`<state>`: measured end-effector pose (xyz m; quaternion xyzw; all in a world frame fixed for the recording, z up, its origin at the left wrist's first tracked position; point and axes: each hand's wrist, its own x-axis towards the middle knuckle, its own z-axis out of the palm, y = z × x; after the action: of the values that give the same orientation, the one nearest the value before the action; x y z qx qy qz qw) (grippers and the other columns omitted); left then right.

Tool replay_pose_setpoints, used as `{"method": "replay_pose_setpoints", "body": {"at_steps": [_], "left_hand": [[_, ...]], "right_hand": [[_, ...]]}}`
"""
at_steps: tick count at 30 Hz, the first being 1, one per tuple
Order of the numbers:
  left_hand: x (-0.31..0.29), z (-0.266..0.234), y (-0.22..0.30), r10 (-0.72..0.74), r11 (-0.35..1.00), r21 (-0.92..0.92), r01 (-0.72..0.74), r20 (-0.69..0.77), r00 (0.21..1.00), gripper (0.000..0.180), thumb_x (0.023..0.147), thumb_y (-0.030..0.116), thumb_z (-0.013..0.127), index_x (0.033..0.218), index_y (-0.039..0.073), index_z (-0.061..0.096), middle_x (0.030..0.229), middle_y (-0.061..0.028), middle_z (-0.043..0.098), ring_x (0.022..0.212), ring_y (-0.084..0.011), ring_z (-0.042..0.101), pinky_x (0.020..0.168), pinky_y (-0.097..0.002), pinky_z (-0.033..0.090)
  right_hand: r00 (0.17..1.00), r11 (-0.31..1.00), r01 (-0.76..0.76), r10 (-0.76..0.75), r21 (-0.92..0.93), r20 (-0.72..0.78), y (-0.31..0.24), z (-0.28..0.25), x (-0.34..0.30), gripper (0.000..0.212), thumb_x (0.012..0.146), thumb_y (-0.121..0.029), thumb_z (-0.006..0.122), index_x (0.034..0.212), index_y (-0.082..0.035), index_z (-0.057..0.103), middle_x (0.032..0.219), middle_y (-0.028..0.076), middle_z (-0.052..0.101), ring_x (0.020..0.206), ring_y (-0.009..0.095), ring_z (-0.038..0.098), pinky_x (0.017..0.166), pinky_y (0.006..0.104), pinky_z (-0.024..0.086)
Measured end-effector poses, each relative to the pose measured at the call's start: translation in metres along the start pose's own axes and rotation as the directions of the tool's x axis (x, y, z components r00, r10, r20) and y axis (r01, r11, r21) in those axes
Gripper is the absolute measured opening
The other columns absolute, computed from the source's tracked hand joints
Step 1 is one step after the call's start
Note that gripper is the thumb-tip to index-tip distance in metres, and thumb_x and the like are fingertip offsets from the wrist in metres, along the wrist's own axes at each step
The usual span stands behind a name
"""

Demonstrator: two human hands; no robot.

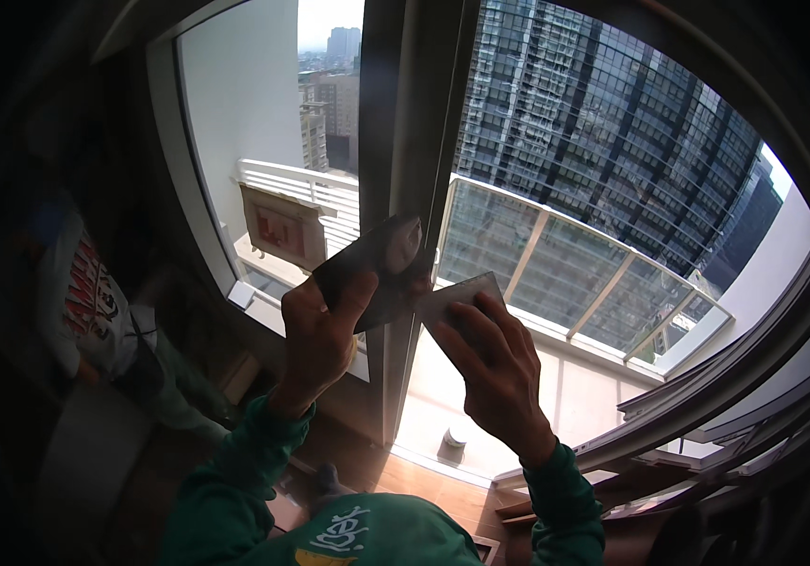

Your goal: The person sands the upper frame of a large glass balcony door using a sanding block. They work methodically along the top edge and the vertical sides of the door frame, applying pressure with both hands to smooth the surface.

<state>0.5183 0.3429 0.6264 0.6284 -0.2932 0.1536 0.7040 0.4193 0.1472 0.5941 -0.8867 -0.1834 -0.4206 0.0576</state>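
My left hand (320,330), in a green sleeve, grips a thin dark rectangular plate (353,274) with a glossy face, the thumb lying across it. On its upper right part is a pale pinkish patch that looks like a reflection. My right hand (504,373) holds a flat greyish square piece (441,304), its fingers bent over the face. The two pieces are held up close to each other in front of the window frame; whether their edges touch I cannot tell. What exactly either piece is does not show.
A dark window post (405,123) rises behind my hands. Beyond the open side lies a balcony with a glass railing (556,264). A framed board (282,226) leans by the white rail. Another person (103,302) is at the left. A small white object (454,437) sits on the balcony floor.
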Motion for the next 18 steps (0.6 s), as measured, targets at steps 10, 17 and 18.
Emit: {"method": "replay_pose_setpoints", "body": {"at_steps": [10, 17, 18], "left_hand": [[0.000, -0.092, -0.011, 0.037, 0.999, -0.011, -0.052, -0.549, 0.835, 0.033, 0.088, 0.004, 0.067, 0.120, -0.001, 0.061, 0.120, -0.0143, 0.062, 0.104, -0.0263, 0.062, 0.091, -0.0377, 0.050], [-0.037, -0.142, -0.031, 0.275, 0.932, 0.320, -0.171, -0.314, 0.909, 0.027, 0.094, 0.002, 0.049, 0.112, -0.010, 0.065, 0.119, -0.0213, 0.062, 0.109, -0.0337, 0.061, 0.094, -0.0393, 0.048], [-0.047, -0.154, -0.030, 0.400, 0.675, 0.712, -0.193, -0.134, 0.906, 0.029, 0.093, 0.003, 0.050, 0.117, -0.009, 0.061, 0.118, -0.0217, 0.062, 0.108, -0.0343, 0.060, 0.094, -0.0398, 0.048]], "right_hand": [[0.858, 0.844, -0.072, 0.324, 0.532, -0.397, 0.036, -0.016, 0.049, 0.041, 0.084, 0.007, 0.060, 0.123, -0.006, 0.064, 0.124, 0.017, 0.061, 0.115, 0.031, 0.061, 0.092, 0.0358, 0.052], [0.483, 0.228, 0.340, 0.790, 0.912, -0.377, 0.098, -0.077, 0.171, 0.025, 0.094, -0.018, 0.055, 0.107, 0.002, 0.061, 0.102, 0.013, 0.061, 0.100, 0.022, 0.061, 0.086, 0.0402, 0.053], [0.499, 0.161, 0.410, 0.785, 0.898, -0.368, 0.102, -0.080, 0.185, 0.023, 0.093, -0.019, 0.056, 0.104, 0.001, 0.062, 0.098, 0.010, 0.060, 0.098, 0.020, 0.060, 0.085, 0.0373, 0.051]]}}
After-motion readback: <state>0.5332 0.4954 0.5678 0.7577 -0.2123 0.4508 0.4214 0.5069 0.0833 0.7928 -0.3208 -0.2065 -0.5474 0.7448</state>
